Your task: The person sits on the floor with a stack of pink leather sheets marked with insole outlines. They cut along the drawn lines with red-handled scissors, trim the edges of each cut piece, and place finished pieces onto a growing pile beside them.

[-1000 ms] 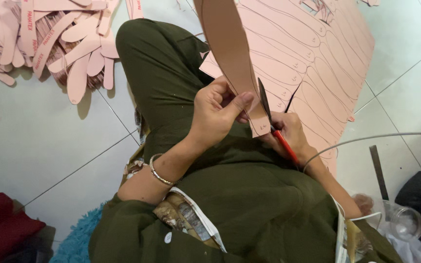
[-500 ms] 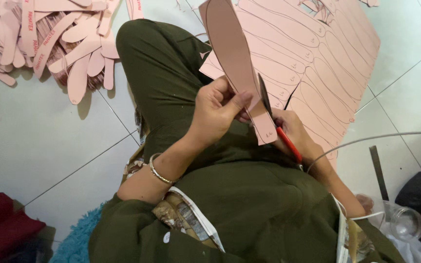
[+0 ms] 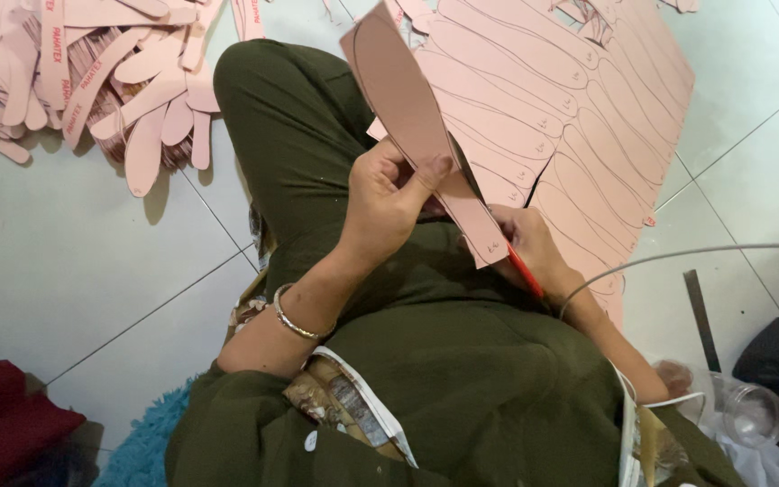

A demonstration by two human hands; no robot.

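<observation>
The left hand (image 3: 389,203) pinches a long pink sole-shaped strip (image 3: 426,135) between thumb and fingers, gripping it about two thirds of the way down its length. The strip runs on a slant: its broad rounded end points up and to the left, above the hand, and its narrow squared end hangs down and to the right, just past the fingers. Beside that lower end, the right hand (image 3: 529,248) is closed around a pair of red-handled scissors (image 3: 523,269), with a dark blade rising along the strip's right edge. Both hands work over a lap in dark green trousers (image 3: 299,135). One silver bangle (image 3: 292,316) circles the left wrist. Behind the strip, one large pink sheet (image 3: 588,108) marked with many sole outlines lies on the white tiled floor (image 3: 92,271). A pile of cut pink soles (image 3: 92,72), too many to count, lies at the upper left.
</observation>
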